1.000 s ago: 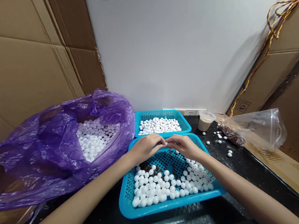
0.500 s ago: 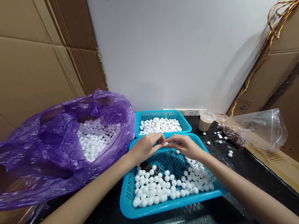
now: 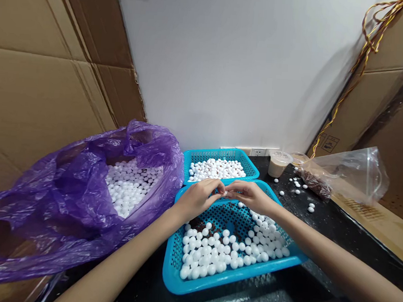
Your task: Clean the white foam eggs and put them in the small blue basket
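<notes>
My left hand (image 3: 199, 198) and my right hand (image 3: 250, 197) meet above the near rim of a blue plastic mesh basket (image 3: 229, 278). Their fingertips pinch a small white foam ball (image 3: 224, 192) between them, mostly hidden by my fingers. Below my hands, several white foam balls (image 3: 206, 255) lie in that basket with dark brown bits (image 3: 204, 226) among them. Behind it, a second blue mesh basket (image 3: 222, 154) holds a heap of white balls (image 3: 216, 169).
To the left, a purple plastic bag (image 3: 59, 204) holds many white balls. Loose balls (image 3: 311, 207) lie on the black counter (image 3: 322, 227) to the right, near a lidded plastic cup (image 3: 278, 164) and a clear bag (image 3: 347, 175) of brown material. Cardboard sheets (image 3: 32, 108) and a yellow-brown wire (image 3: 370, 39) line the walls.
My hands stay joined over the near basket with almost no movement. The whole view has drifted slightly, shifting the baskets a little right in the picture.
</notes>
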The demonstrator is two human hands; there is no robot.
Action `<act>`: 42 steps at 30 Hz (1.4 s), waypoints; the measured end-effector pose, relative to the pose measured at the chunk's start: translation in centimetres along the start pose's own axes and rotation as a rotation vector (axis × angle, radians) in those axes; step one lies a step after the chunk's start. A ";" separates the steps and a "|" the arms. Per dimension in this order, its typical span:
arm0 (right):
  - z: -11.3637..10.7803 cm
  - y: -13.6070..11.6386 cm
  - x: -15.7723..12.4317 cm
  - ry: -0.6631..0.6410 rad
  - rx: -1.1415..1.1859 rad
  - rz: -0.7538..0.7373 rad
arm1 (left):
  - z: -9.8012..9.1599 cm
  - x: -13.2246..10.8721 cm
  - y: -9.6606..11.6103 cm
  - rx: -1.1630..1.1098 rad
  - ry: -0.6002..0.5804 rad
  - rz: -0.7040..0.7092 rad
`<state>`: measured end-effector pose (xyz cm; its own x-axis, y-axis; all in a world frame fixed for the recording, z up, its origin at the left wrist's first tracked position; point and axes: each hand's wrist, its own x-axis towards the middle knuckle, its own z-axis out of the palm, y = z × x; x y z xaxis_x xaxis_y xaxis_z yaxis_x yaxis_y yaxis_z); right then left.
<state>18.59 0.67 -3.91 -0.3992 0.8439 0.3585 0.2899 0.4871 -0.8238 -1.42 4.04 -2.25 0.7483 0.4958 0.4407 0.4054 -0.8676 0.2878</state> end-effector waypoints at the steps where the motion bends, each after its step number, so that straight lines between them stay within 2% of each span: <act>1: 0.0 0.0 0.0 0.001 0.026 0.003 | 0.0 0.0 0.0 -0.004 0.009 0.014; 7: -0.1 -0.2 0.1 0.000 0.302 0.101 | -0.1 0.1 0.2 -0.010 0.068 0.078; 13: -0.4 -0.6 0.1 0.000 0.447 0.182 | -0.2 0.1 0.5 -0.032 0.089 0.119; 20: -0.2 -0.2 0.4 -0.001 0.475 0.146 | -0.2 0.1 0.5 0.038 0.103 0.123; 27: -0.2 -0.1 0.2 -0.017 0.485 0.153 | -0.3 0.0 0.4 0.126 0.122 0.185; 34: -0.2 -0.3 0.2 -0.030 0.484 0.160 | -0.4 -0.1 0.4 0.122 0.119 0.247; 42: -0.2 -0.2 0.3 -0.036 0.472 0.152 | -0.5 -0.1 0.7 0.098 0.114 0.244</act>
<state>18.58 0.86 -3.61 -0.4154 0.8851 0.2099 -0.0746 0.1968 -0.9776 -1.44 3.41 -1.67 0.7683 0.2676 0.5815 0.2732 -0.9586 0.0802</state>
